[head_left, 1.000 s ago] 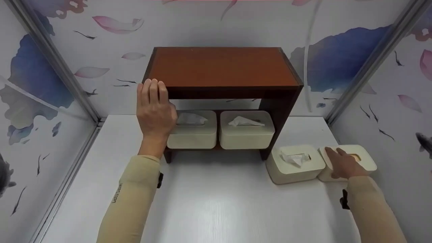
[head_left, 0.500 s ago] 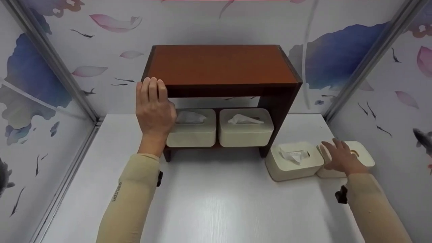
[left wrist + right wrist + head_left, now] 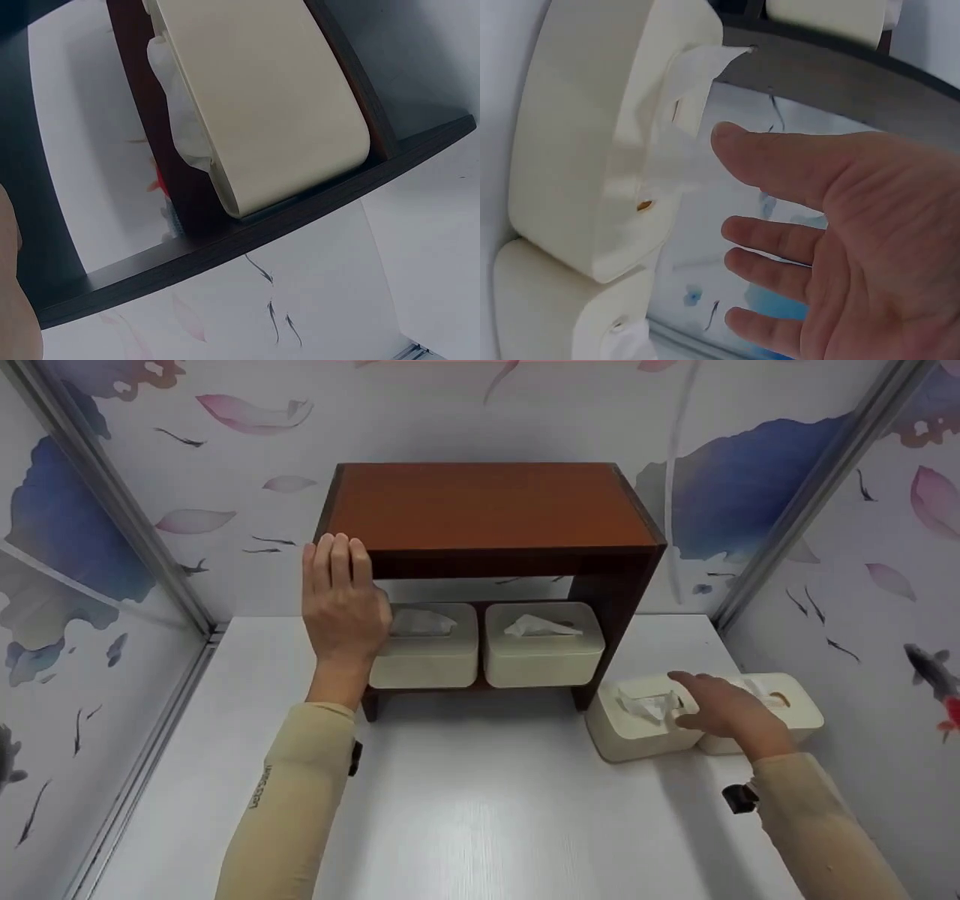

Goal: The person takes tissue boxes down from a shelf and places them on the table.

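Note:
A brown wooden shelf [image 3: 491, 506] stands in the middle. On its lower board sit two cream tissue boxes, a left one [image 3: 424, 667] and a right one [image 3: 544, 666]. My left hand [image 3: 345, 607] rests against the shelf's front left upper corner, fingers pointing up; its thumb is mostly hidden. In the left wrist view only a sliver of that hand shows at the left edge. To the right of the shelf is a third tissue box [image 3: 637, 741], tissue poking out. My right hand [image 3: 731, 709] hovers above it, fingers spread and holding nothing. Behind that hand is a fourth tissue box [image 3: 799, 709], partly hidden.
All of this stands on a white table [image 3: 472, 810]. Printed panels [image 3: 480, 412] enclose the back and both sides, with metal rails in the corners. The third box is close beside the shelf's right leg, and the fourth box adjoins it.
My right hand has come off the rightmost tissue box and moved left, over the box beside it. The left hand has stayed at the shelf corner.

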The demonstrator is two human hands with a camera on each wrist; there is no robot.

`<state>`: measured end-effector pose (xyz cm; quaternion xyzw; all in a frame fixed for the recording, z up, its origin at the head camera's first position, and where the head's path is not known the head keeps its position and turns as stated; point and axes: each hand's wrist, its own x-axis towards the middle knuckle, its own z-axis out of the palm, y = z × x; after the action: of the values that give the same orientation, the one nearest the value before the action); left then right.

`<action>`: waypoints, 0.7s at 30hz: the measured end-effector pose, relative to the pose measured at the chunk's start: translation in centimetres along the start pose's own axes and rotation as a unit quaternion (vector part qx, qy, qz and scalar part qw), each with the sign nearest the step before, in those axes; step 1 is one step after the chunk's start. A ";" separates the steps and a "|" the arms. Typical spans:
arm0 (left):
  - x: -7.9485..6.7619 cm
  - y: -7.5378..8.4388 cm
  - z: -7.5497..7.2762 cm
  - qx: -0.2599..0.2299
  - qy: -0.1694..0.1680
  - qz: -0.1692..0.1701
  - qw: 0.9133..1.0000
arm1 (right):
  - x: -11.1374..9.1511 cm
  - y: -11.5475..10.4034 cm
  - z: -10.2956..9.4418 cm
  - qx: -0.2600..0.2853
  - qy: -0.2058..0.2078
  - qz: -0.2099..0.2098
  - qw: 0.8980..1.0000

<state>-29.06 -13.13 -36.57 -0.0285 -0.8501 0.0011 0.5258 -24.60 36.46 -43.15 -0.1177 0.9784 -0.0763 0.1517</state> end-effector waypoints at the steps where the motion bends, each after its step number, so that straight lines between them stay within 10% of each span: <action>1: 0.0 0.0 0.0 0.000 -0.002 0.000 1.000 | -0.1 -0.6 -0.1 -0.001 0.000 -0.005 1.000; 21: -0.1 0.0 0.1 -0.011 0.008 -0.001 1.000 | 1.6 -11.4 -0.4 -0.019 0.021 -0.185 0.982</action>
<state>-29.15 -13.14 -36.67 -0.0331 -0.8457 -0.0088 0.5326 -23.82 25.19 -41.16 -0.2977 0.9441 -0.0865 0.1119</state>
